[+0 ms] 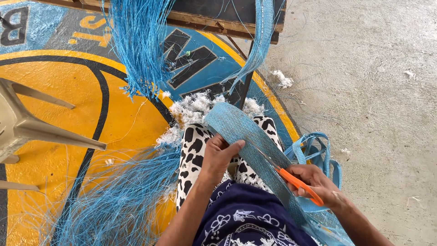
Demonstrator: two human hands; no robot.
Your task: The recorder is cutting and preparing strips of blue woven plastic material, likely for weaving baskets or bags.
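We note the blue woven strap [248, 136] running from 11 to 5 o'clock across the lap. The left hand [218, 157] is clamped on it; the right hand [318, 184], closed on the orange scissors [298, 182], lies at 4 o'clock from that grip, blades against the strap.

A single head-worn camera looks steeply down from the seated person's own eye level, close over the lap [214, 182] and both hands. It faces forward, taking in the painted floor [59, 114] at left and bare concrete [378, 91] at right.
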